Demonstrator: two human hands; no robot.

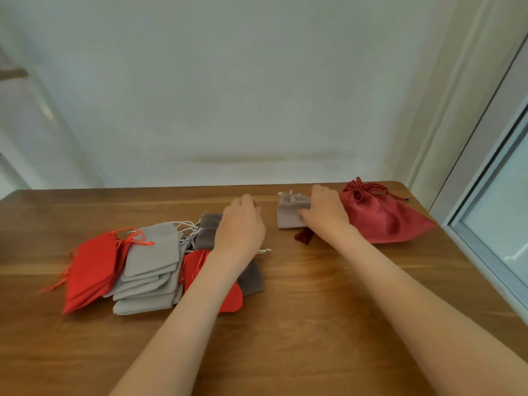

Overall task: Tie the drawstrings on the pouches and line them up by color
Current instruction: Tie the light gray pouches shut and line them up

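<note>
You're lining up the tied grey pouch point(290, 214) (right hand point(324, 215) flat on it, left hand point(243, 224) loose and empty); next, grab an untied one.

Bright red pouches point(91, 270), light grey pouches point(151, 252), dark grey pouch point(211, 221) — crimson satin bag point(383, 218), brown wood-grain table point(285, 324).

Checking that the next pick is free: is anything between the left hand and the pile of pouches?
Nothing visible does. The left hand is right at the far end of the pile, over the dark grey pouches; whether it touches them cannot be told.
</note>
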